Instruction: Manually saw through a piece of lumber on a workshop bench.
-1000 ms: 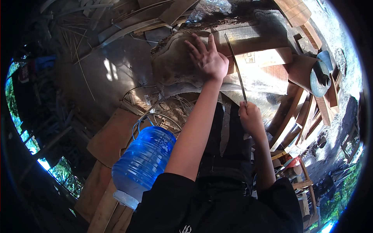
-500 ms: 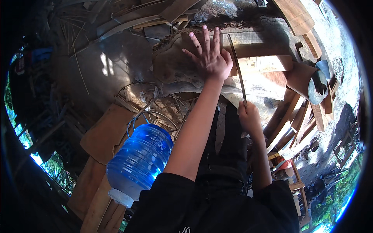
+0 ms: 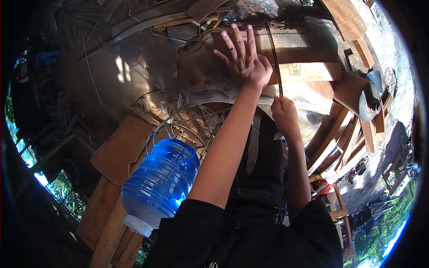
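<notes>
My left hand [image 3: 248, 67] lies with its fingers spread on a rough, dark wooden slab [image 3: 203, 76] with a ragged bark edge. To its right my right hand [image 3: 286, 116] grips the lower end of a long, thin blade [image 3: 274, 51], which lies across the slab and a narrower tan plank [image 3: 315, 71]. That plank extends rightward from beside my left thumb, with a pale lit surface below it. The handle of the blade is mostly hidden in my right hand.
A blue water jug [image 3: 158, 181] lies tilted at the lower left beside looped strips and brown boards [image 3: 118, 147]. Cut wood pieces [image 3: 342, 20], a curved brown sheet [image 3: 351, 91] and stacked planks crowd the right side. Loose strips and offcuts lie along the top.
My right hand and the blade have moved upward, away from my body, the tip now higher on the slab. My left hand has shifted slightly right, its fingers still spread.
</notes>
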Motion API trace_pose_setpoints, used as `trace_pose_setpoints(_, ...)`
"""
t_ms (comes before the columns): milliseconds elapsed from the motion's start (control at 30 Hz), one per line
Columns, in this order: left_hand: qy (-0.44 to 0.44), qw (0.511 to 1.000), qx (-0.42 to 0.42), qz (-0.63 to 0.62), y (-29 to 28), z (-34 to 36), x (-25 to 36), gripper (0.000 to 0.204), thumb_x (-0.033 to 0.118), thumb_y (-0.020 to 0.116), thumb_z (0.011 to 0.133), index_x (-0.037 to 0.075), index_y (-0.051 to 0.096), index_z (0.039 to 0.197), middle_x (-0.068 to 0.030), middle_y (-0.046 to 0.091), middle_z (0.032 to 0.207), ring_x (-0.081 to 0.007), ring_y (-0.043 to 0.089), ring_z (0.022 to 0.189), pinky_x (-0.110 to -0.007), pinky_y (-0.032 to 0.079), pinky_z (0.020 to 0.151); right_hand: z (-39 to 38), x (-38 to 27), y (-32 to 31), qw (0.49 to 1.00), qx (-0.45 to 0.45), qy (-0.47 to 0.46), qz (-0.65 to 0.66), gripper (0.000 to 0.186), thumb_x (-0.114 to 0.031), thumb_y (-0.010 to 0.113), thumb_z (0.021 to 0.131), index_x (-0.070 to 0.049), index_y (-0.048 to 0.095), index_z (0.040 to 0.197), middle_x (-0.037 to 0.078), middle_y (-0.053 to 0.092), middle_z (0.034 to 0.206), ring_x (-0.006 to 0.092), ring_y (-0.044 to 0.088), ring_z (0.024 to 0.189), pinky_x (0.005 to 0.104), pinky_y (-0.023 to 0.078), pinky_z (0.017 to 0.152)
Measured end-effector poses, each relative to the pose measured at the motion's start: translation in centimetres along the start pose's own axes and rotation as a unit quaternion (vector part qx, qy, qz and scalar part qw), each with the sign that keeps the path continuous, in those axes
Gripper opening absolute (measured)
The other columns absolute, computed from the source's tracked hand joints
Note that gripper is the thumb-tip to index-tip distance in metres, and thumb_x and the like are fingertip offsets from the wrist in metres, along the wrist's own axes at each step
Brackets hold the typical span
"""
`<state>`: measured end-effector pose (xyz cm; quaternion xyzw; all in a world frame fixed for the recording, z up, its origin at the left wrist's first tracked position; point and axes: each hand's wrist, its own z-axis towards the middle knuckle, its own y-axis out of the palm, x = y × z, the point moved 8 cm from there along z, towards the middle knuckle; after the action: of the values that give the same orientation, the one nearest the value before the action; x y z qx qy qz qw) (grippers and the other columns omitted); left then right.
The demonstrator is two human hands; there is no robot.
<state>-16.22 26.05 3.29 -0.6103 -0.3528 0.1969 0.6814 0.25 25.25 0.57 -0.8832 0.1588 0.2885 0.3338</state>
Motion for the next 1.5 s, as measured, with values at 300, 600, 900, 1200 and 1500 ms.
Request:
trace_pose_setpoints(300,-0.088,0.994,-0.063,0.031,0.7,-0.1,-3.7,0.087,0.029,0.051,0.072,0.012,0.002,0.142,-0.0307,0.0,0.142,-0.0475,-0.002,0.131,-0.059,0.001,0.104,-6.2,1.9,1.4,1.0,0.003,-0.004,-0.011,0.033,-0.021,0.044,0.088,0.006,0.054,0.072,0.028,0.055,0.065,0.0446,0.056,0.068,0.0485,0.043,0.061)
trace_pose_setpoints(600,-0.067,0.997,-0.007,0.023,1.1,-0.3,-3.1,0.073,0.027,0.046,0.072,0.008,0.024,0.139,-0.0301,0.006,0.142,-0.0483,0.005,0.131,-0.052,0.01,0.106,-3.7,1.4,1.1,0.999,-0.013,0.026,-0.016,0.034,-0.021,0.043,0.088,0.006,0.053,0.072,0.028,0.055,0.067,0.0436,0.056,0.07,0.0477,0.042,0.062)
trace_pose_setpoints(900,-0.064,0.998,-0.02,-0.004,1.3,-0.2,-1.1,0.071,0.028,0.045,0.074,0.008,0.024,0.139,-0.0302,0.007,0.142,-0.0475,0.003,0.131,-0.05,0.008,0.107,1.4,-1.3,-0.6,0.999,-0.024,-0.002,-0.034,0.035,-0.021,0.042,0.089,0.007,0.052,0.07,0.027,0.052,0.062,0.0426,0.055,0.064,0.0455,0.041,0.059)
trace_pose_setpoints(1200,-0.078,0.997,-0.017,0.001,0.4,-0.2,-2.6,0.072,0.029,0.046,0.073,0.01,0.025,0.139,-0.0296,0.006,0.142,-0.0467,0.006,0.131,-0.05,0.011,0.107,-4.3,1.4,-0.2,0.997,-0.068,0.032,-0.025,0.034,-0.022,0.041,0.089,0.003,0.052,0.069,0.019,0.054,0.059,0.0329,0.057,0.06,0.0419,0.041,0.057)
trace_pose_setpoints(1500,-0.076,0.997,-0.007,0.006,0.5,-0.5,-4.0,0.073,0.03,0.047,0.072,0.008,0.025,0.138,-0.0286,0.008,0.143,-0.0468,0.007,0.131,-0.048,0.011,0.107,-6.3,1.4,1.3,0.999,-0.051,0.013,-0.014,0.035,-0.024,0.042,0.089,0.003,0.052,0.069,0.02,0.055,0.062,0.0354,0.058,0.065,0.0429,0.042,0.06)
